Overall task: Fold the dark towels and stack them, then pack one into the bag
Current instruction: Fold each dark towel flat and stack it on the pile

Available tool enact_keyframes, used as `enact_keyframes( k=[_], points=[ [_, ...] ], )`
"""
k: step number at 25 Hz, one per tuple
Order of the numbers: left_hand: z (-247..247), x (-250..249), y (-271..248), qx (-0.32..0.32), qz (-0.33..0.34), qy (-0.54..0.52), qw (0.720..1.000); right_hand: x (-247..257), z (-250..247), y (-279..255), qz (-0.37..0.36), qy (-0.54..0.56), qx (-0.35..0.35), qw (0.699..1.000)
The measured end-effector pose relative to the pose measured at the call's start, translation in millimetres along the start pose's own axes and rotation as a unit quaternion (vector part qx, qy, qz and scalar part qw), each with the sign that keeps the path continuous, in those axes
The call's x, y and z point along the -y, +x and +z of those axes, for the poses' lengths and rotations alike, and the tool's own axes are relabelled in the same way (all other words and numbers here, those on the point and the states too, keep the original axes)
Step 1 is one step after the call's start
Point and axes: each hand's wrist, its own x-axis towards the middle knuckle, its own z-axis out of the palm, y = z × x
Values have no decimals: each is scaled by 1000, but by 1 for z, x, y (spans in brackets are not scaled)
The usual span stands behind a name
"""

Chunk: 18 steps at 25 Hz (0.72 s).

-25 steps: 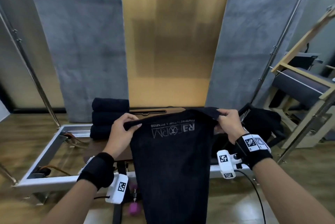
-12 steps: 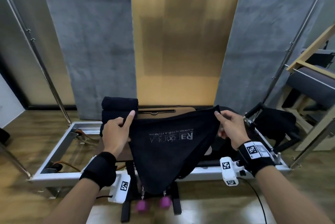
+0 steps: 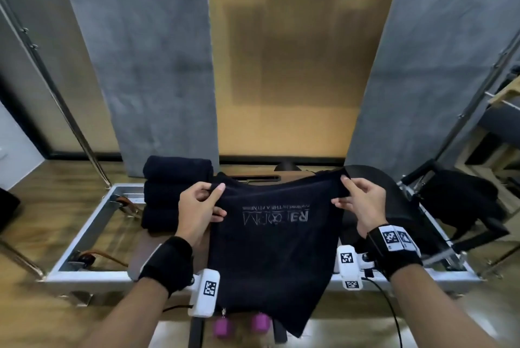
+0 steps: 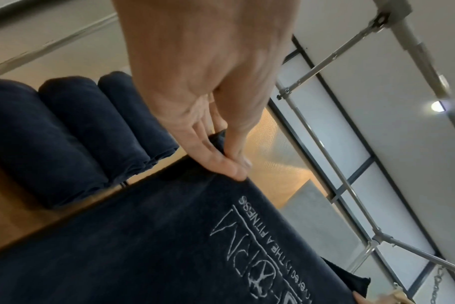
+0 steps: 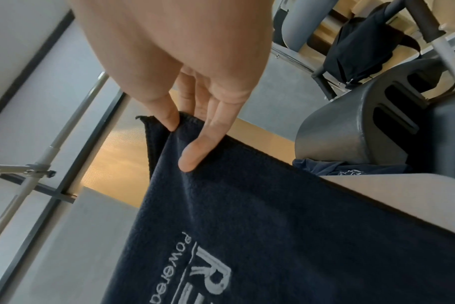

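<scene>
Towel [image 3: 274, 238] spread in mid-air above wooden platform [image 3: 254, 177], logo facing wearer. Left hand [image 3: 200, 208] pinching one top corner, right hand [image 3: 358, 201] pinching the other. Stack of folded towels [image 3: 176, 193] just left. Likely start of the fold; next probably bring corners together, edges flush. Bag [image 3: 455, 201] seemingly far right, not yet in play

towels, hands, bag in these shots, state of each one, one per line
dark towel: unfolded, held up by two top corners, hanging down
left hand: pinches the towel's left corner
right hand: pinches the towel's right corner
folded towels: three, stacked
black bag: slumped on the frame's right end
</scene>
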Motion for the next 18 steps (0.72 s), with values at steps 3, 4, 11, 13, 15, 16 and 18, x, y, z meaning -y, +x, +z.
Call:
enact_keyframes(
  k=[3, 4, 11, 13, 15, 16, 18],
  points=[
    [30, 21, 41, -62, -11, 26, 998, -19, 12, 46, 26, -8, -8, 1000],
    [40, 29, 54, -74, -12, 37, 997, -26, 16, 62, 37, -15, -11, 999],
    [106, 74, 141, -222, -62, 37, 972, -72, 45, 153, 127, -65, -17, 990],
    [117, 87, 165, -248, -77, 55, 964, -84, 58, 176, 151, -76, -9, 986],
    [124, 100, 181, -265, -86, 88, 956, -95, 69, 194, 174, -89, -5, 981],
    [128, 107, 189, -273, -88, 108, 952, -101, 76, 204, 186, -95, -1, 978],
    [132, 121, 202, -289, -90, 156, 940, -114, 89, 219, 204, -108, 0, 973]
  ],
)
